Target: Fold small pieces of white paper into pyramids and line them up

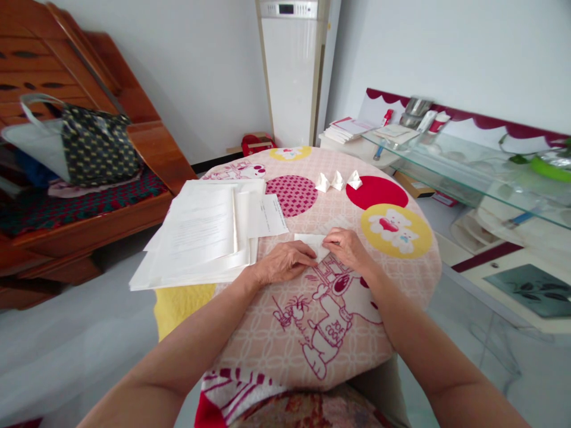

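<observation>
A small piece of white paper [307,239] lies on the round table between my two hands. My left hand [288,261] holds down its near left side with bent fingers. At its right edge, my right hand [347,246] pinches the paper between thumb and fingers. Beyond the hands stand three small folded white paper pieces, one at the left [322,182], one in the middle [338,181] and one at the right [354,180]. Left of my left hand is a stack of paper sheets [203,223], some of them printed.
A patterned tablecloth [276,339] covers the table. To the left, a wooden bench [147,148] carries a dotted bag [96,142]. On the right stands a glass-topped cabinet [468,178] with several items on it. A tall white air conditioner [292,77] is at the back.
</observation>
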The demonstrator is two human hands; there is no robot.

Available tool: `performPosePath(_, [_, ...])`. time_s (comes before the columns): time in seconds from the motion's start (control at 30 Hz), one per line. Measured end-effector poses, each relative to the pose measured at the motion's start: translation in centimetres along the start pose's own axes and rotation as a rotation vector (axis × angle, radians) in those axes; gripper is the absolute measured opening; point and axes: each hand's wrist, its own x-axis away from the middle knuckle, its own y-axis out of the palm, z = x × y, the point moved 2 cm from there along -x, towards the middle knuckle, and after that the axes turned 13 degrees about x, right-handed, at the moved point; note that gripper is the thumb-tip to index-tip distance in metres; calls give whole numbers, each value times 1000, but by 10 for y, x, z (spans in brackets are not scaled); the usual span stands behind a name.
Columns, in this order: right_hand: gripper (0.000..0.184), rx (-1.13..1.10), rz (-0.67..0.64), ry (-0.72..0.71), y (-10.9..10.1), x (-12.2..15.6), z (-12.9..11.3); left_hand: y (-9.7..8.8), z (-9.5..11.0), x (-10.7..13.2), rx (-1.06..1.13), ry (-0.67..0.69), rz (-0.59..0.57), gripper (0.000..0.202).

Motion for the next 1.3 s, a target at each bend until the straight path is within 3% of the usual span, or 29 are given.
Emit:
performPosePath(0.27, [21,75,30,37,10,-2,-5,-3,6,-2,15,-87,26,33])
performPosePath(0.53, [20,40,19,114,10,-6,-2,1,11,-5,-97,-56,-70,32])
performPosePath(1.3, [18,119,28,118,17,-9,1,1,3,-2,-66,-70,-44,33])
